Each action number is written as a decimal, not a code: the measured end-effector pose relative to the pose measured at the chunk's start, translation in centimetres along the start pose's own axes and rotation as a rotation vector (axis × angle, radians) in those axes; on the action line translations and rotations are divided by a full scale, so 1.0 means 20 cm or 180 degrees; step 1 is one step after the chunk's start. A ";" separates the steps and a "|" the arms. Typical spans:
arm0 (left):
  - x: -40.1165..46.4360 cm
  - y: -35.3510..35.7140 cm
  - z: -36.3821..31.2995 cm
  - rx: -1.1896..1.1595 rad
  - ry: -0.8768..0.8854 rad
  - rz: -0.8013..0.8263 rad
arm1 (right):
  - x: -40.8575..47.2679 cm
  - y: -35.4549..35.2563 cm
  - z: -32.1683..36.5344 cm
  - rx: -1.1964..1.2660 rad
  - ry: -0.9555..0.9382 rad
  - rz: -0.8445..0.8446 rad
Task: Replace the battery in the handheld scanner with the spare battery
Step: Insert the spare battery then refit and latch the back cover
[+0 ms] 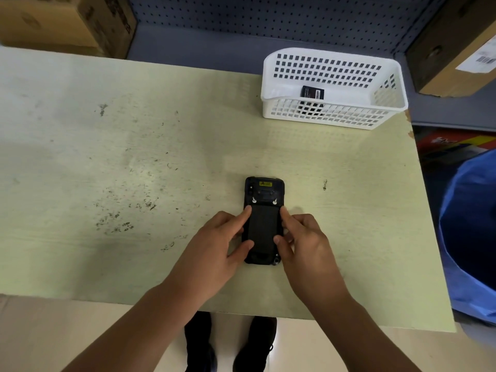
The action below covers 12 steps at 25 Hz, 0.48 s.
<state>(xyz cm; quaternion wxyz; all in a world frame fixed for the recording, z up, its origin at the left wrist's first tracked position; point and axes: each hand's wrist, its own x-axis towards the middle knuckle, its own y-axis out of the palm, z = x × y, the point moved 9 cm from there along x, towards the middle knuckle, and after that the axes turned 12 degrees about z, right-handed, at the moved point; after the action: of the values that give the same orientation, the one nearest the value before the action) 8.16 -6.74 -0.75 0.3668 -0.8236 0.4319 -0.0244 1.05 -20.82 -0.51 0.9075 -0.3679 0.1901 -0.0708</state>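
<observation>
A black handheld scanner (263,194) lies face down on the pale green table (134,170), its back cover on and a yellow label near its far end. My left hand (217,245) touches its left side, with the index finger by the upper left of the cover and the thumb on the lower part. My right hand (306,242) mirrors this on the right side. Both hands press on the scanner as it lies flat. A black battery (312,92) stands tilted inside the white basket (332,114) at the far right.
Cardboard boxes stand at the back left (67,22) and back right (453,47) against a blue pegboard shelf (268,20). A blue bag (472,237) sits off the table's right edge. The near table edge runs just below my wrists, with my shoes on the floor beneath.
</observation>
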 end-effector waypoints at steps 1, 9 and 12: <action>0.00 0.00 0.00 -0.0012 -0.0011 0.0050 | -0.01 0.00 0.00 0.0038 -0.0032 -0.0028; 0.02 0.00 0.01 0.0103 0.0162 -0.0003 | 0.00 0.02 0.00 -0.0121 -0.0110 0.0012; 0.02 -0.03 0.02 -0.0014 0.0190 -0.0063 | 0.01 0.00 0.00 -0.0093 -0.0152 0.0091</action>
<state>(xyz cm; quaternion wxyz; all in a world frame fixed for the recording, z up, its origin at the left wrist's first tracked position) 8.96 -6.59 -0.84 0.3517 -0.8276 0.4344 -0.0516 1.21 -20.98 -0.60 0.9072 -0.3799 0.1746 -0.0462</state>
